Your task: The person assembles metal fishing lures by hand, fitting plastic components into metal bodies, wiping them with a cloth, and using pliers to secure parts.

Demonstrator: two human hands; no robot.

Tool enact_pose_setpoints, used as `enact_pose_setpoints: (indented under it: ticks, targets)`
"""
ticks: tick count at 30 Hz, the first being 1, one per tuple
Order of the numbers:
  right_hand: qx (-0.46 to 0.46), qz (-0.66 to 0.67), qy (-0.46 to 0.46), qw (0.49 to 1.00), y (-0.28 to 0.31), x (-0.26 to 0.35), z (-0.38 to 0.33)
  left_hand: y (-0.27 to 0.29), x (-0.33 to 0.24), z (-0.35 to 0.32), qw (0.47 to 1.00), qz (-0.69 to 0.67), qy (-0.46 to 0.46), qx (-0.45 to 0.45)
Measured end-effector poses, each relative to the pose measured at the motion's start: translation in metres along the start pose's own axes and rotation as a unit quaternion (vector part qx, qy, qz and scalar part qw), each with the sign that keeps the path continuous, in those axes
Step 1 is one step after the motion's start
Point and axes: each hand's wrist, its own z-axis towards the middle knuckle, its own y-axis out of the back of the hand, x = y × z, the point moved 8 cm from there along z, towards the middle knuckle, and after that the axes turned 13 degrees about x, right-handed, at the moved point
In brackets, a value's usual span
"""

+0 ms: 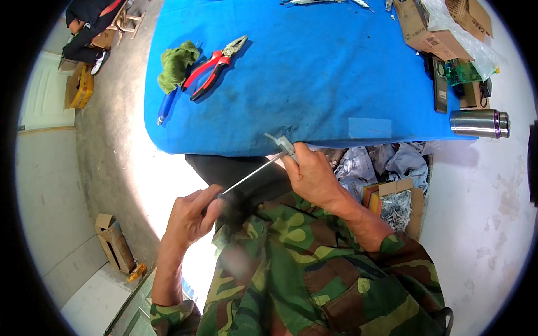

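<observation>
My left hand [193, 215] is closed around the near end of a thin, straight metal rod [250, 175]. That end is covered by my fingers, so I cannot tell whether it has a handle. The rod slants up to the right and meets a small grey metal part [285, 145], which my right hand [315, 175] pinches just off the table's front edge. A narrow prong sticks out from the part toward the upper left. Both hands are above my lap, in front of the blue-covered table [291, 73].
Red-and-black pliers [216, 67], a green cloth [177, 64] and a blue-handled tool [166, 106] lie on the table's left. A steel flask [479, 123], a phone [439, 84] and cardboard boxes [426, 33] are at right. Below sits a box of small metal pieces [397, 210]. A person [89, 31] sits far left.
</observation>
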Motion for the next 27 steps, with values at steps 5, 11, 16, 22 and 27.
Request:
enact_pose_setpoints:
  ticks: [5,11,16,22,27]
  targets:
    - [-0.006,0.018,-0.008,1.0,0.003,0.001,0.0,-0.024,0.026,0.009,0.997,-0.077,0.01,0.014]
    - [0.009,0.05,-0.003,0.999,0.005,-0.001,0.001,-0.032,0.034,0.014,0.999,-0.046,0.003,-0.009]
    - [0.037,0.122,-0.005,0.992,0.003,-0.003,0.001,-0.031,0.03,0.015,0.999,-0.041,0.007,-0.008]
    - [0.122,0.253,-0.049,0.958,-0.008,-0.004,-0.005,-0.035,0.029,0.009,0.999,-0.037,0.008,-0.009]
    - [0.167,0.334,-0.062,0.926,-0.017,-0.006,-0.013,-0.041,0.024,0.004,0.999,-0.033,-0.019,-0.038]
